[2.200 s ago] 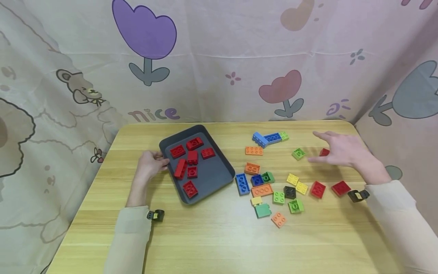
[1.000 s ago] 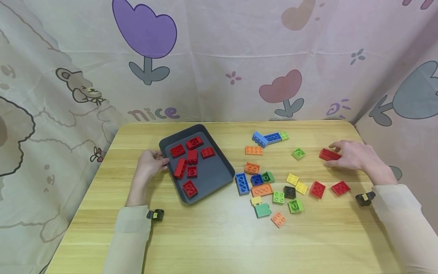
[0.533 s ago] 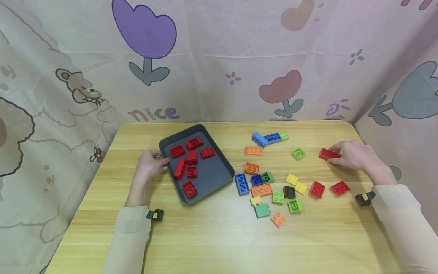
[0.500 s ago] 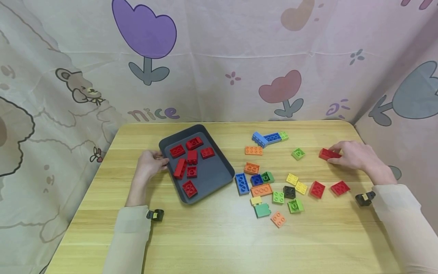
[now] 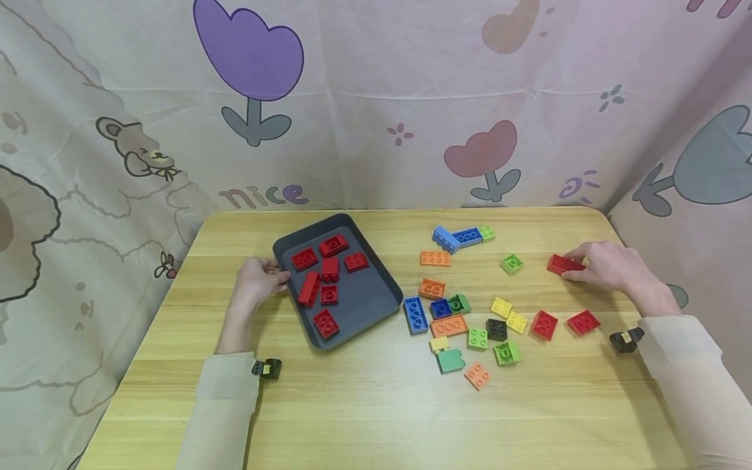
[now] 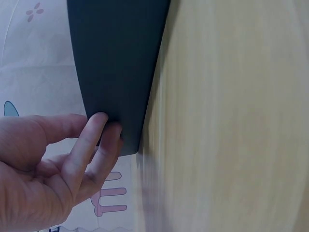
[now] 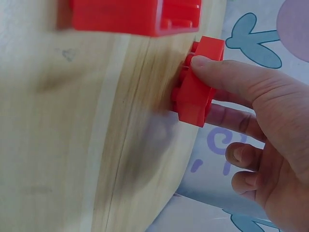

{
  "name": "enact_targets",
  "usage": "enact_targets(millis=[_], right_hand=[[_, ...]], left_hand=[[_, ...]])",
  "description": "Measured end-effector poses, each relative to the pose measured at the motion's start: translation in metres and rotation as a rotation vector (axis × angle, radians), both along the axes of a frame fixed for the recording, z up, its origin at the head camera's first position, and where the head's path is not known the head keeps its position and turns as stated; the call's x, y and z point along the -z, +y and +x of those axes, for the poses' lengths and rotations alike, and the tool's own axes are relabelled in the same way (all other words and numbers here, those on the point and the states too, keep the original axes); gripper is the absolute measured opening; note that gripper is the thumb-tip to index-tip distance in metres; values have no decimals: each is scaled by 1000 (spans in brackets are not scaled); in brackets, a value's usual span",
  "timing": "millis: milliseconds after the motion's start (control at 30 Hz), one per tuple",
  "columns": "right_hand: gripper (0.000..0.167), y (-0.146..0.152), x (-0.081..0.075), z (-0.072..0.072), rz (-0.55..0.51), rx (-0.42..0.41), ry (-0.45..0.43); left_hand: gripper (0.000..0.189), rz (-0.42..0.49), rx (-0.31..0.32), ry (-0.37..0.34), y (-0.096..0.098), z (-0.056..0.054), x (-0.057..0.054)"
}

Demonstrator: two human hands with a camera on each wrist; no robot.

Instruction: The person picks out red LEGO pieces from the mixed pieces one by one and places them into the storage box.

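At the far right of the table, my right hand (image 5: 608, 266) pinches a long red toy brick (image 5: 565, 264) between thumb and fingers. The right wrist view shows this brick (image 7: 198, 87) lying with its studs toward the tabletop side, thumb on one face and fingers behind. My left hand (image 5: 256, 284) holds the left edge of a dark grey tray (image 5: 376, 320). In the left wrist view, the left hand's fingers (image 6: 99, 140) press the tray's outer wall (image 6: 118, 63), the thumb reaching its rim. Several red bricks (image 5: 330, 269) lie inside the tray.
Two more red bricks, one (image 5: 545, 325) left of the other (image 5: 583, 322), lie nearer than the right hand. Between tray and right hand are scattered blue (image 5: 416, 315), orange (image 5: 450, 326), green (image 5: 451, 360), yellow (image 5: 502, 307) and black (image 5: 497, 329) bricks. A patterned curtain (image 5: 376, 117) hangs behind.
My right hand, at first spread above the table, has come down and to the right and taken hold of the long red brick. The left hand and tray have stayed put.
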State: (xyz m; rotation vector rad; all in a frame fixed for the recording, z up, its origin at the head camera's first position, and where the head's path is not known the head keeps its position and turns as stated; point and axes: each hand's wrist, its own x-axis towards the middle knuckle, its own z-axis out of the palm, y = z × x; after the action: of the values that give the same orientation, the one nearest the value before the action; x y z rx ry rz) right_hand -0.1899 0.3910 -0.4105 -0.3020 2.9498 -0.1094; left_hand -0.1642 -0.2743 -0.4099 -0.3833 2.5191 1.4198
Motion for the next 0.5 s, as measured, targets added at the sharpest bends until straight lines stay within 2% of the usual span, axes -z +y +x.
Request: enact_targets(millis=[500], right_hand=[[54,0,-3,1,13,-10,8]], left_hand=[[47,5,-2,-7,-1,0,0]])
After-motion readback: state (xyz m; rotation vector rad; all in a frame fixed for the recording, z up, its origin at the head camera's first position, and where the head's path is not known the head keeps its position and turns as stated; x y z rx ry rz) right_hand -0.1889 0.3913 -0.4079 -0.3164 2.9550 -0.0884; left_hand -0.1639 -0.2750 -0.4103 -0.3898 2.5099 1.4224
